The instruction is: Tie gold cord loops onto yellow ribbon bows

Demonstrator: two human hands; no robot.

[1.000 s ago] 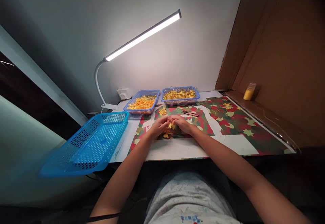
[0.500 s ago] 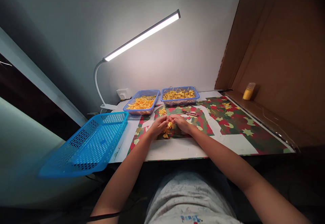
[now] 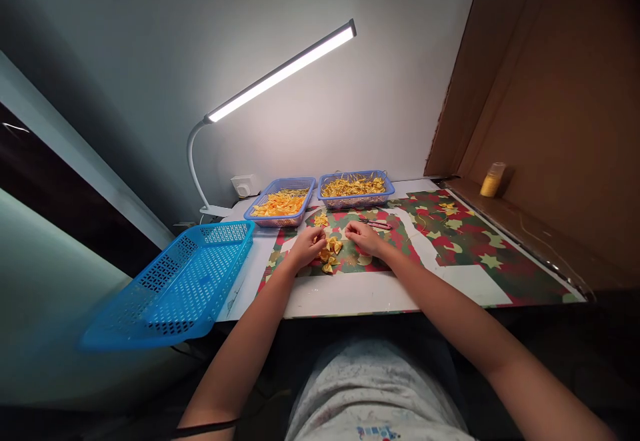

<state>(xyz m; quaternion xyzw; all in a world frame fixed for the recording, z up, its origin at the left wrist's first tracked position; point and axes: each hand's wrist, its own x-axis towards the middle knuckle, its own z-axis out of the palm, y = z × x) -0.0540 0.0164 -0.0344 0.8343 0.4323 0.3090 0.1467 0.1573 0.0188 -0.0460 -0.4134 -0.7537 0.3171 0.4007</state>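
Several small yellow bows (image 3: 330, 248) lie in a loose pile on the camouflage-patterned sheet (image 3: 363, 261). My left hand (image 3: 307, 246) is closed at the pile's left side, its fingertips pinched on something too small to make out. To the right of the pile, my right hand (image 3: 363, 236) is also closed, and what its fingertips hold, if anything, cannot be made out. Another yellow bow (image 3: 321, 220) lies just beyond my left hand. Scissors or snips with a pink handle (image 3: 381, 225) rest behind my right hand.
Two blue-purple baskets stand at the back, one with orange-yellow pieces (image 3: 279, 204), one with golden ties (image 3: 354, 188). A large blue basket (image 3: 200, 274) is at the left. A lamp (image 3: 280, 71) hangs above; a yellow-filled jar (image 3: 492, 180) stands right.
My hands, which met over the bows, have moved apart, the right one to the right and the left one slightly left. More of the bow pile shows between them.
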